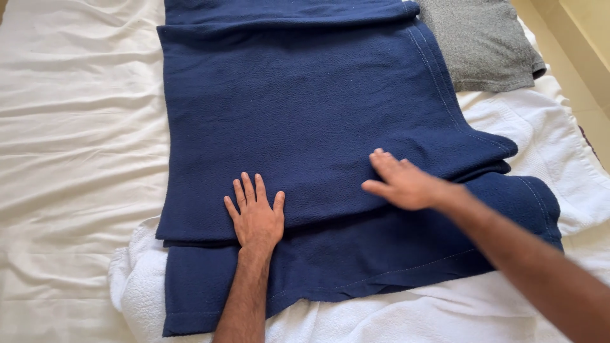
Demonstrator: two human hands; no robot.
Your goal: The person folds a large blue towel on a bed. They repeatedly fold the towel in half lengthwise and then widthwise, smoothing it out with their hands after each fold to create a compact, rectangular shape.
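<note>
Both hands lie flat and open on a navy blue blanket [305, 121], gripping nothing. Left hand [257, 219], fingers [244, 190] spread toward 12 o'clock, presses on the near edge of the folded upper layer, apparently pinning it so it does not slide. Right hand [403, 184], reaching in from 4 o'clock, rests palm down on the same layer near its right corner, fingers pointing toward 10 o'clock, seemingly smoothing the fabric. The blanket is spread across the middle of the bed [70, 146], its lower layer protruding toward 6 o'clock beneath the fold. A white towel [136, 279] lies under the blanket's near edge, showing at 7 o'clock and 5 o'clock. A grey folded cloth [483, 44] sits at 1 o'clock, touching the blanket's right edge.
</note>
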